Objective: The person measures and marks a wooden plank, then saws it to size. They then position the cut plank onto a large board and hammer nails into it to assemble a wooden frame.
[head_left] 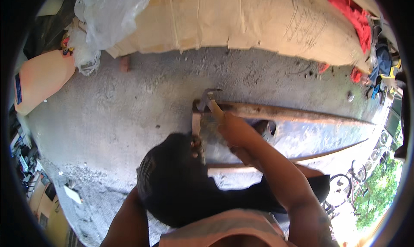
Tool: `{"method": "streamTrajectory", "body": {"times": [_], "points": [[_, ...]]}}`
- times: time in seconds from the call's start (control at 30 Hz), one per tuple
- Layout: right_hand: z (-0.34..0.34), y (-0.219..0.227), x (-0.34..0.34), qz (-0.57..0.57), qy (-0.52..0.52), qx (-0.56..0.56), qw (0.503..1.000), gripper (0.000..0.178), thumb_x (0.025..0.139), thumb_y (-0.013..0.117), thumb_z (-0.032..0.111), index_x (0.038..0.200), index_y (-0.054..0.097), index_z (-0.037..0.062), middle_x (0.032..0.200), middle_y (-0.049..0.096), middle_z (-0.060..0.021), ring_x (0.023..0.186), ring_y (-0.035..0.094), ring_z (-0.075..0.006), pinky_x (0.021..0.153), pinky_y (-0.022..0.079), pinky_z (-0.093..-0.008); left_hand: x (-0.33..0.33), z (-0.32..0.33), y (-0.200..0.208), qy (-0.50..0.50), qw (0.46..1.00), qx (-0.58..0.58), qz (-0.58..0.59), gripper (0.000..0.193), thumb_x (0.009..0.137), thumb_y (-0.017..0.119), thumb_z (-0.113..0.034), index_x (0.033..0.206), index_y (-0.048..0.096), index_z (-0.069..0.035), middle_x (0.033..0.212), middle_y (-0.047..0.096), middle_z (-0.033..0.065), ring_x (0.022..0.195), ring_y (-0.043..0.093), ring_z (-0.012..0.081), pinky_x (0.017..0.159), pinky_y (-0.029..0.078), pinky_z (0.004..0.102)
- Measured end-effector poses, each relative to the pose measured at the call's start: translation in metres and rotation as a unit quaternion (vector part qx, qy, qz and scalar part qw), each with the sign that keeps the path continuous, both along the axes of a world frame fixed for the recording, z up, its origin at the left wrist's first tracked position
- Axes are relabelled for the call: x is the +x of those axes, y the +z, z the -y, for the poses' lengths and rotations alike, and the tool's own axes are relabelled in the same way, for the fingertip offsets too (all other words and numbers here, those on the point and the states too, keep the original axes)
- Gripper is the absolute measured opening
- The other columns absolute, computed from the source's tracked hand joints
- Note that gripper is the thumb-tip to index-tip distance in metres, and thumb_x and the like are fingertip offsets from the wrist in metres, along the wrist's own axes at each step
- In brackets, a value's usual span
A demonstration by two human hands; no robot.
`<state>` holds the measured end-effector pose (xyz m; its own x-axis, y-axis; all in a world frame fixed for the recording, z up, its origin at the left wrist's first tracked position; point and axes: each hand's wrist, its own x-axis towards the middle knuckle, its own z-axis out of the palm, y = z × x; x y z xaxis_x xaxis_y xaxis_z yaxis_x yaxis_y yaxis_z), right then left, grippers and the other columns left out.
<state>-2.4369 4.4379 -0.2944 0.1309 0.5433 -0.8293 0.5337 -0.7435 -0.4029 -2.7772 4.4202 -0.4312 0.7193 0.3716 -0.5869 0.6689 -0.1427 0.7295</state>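
Observation:
My right hand (235, 129) is closed round the wooden handle of a claw hammer (216, 111). The hammer's metal head is over the near-left part of a long wooden frame (276, 112), close to its far left corner. This frame lies on the ground, with a grey, smeared surface showing between its rails. Past my dark-clad knee, fingers of my left hand (197, 146) curl at the frame's left end rail; my knee hides the rest of that hand. A dark rounded thing, perhaps a shoe, shows inside the frame beyond my right forearm.
A large cardboard sheet (258, 20) spans the far side, with a clear plastic bag (110, 18) at its left. An orange-pink plastic panel (45, 81) stands at far left. Red cloth (355, 20) lies at far right. Bicycles (345, 182) stand at right.

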Motion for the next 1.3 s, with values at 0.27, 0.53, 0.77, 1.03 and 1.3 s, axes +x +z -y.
{"method": "streamTrajectory", "body": {"times": [0.27,0.53,0.77,1.03,1.3], "points": [[-0.145,0.075,0.075,0.200,-0.208,0.533,0.795,0.029,0.103,0.065,0.015,0.126,0.054,0.0004,0.084,0.071,-0.0242,0.062,0.073,-0.0406,0.044,0.053,-0.0436,-0.008,0.009,0.000,0.008,1.000,0.001,-0.006,0.055,0.068,0.096,-0.016,0.111,0.064,-0.007,0.110,0.059,0.0171,0.103,0.062,0.0427,0.088,0.049,0.0508],[-0.072,0.067,0.025,0.035,-0.028,0.106,0.993,0.050,0.109,0.054,0.029,0.143,0.039,-0.0051,0.100,0.071,-0.0380,0.093,0.070,-0.0587,0.084,0.056,-0.0633,-0.011,0.009,-0.001,0.006,1.000,-0.002,-0.015,0.055,0.069,0.097,-0.018,0.112,0.064,-0.007,0.110,0.060,0.0168,0.104,0.062,0.0421,0.089,0.049,0.0502],[-0.031,0.017,-0.023,0.214,-0.157,0.267,0.926,0.063,0.102,0.071,0.024,0.145,0.037,-0.0085,0.091,0.070,-0.0361,0.079,0.074,-0.0531,0.069,0.061,-0.0569,-0.006,0.000,-0.001,0.002,1.000,-0.009,-0.011,0.056,0.069,0.097,-0.019,0.113,0.064,-0.007,0.111,0.060,0.0166,0.105,0.062,0.0415,0.090,0.049,0.0498],[-0.002,-0.007,0.063,-0.059,0.074,0.066,0.993,0.040,0.107,0.061,0.027,0.129,0.048,-0.0026,0.100,0.072,-0.0318,0.080,0.074,-0.0483,0.074,0.060,-0.0548,-0.033,0.014,-0.015,0.006,0.999,-0.032,-0.021,0.057,0.070,0.097,-0.020,0.115,0.064,-0.007,0.112,0.060,0.0163,0.106,0.062,0.0408,0.092,0.049,0.0492],[0.054,0.023,0.173,0.121,0.055,-0.096,0.986,0.042,0.105,0.063,0.034,0.126,0.046,0.0023,0.099,0.073,-0.0357,0.096,0.070,-0.0580,0.084,0.054,-0.0659,-0.001,0.029,0.101,0.152,0.968,0.016,-0.197,0.055,0.089,0.085,-0.026,0.136,0.064,-0.010,0.134,0.062,0.0188,0.129,0.061,0.0422,0.105,0.054,0.0492]]}}
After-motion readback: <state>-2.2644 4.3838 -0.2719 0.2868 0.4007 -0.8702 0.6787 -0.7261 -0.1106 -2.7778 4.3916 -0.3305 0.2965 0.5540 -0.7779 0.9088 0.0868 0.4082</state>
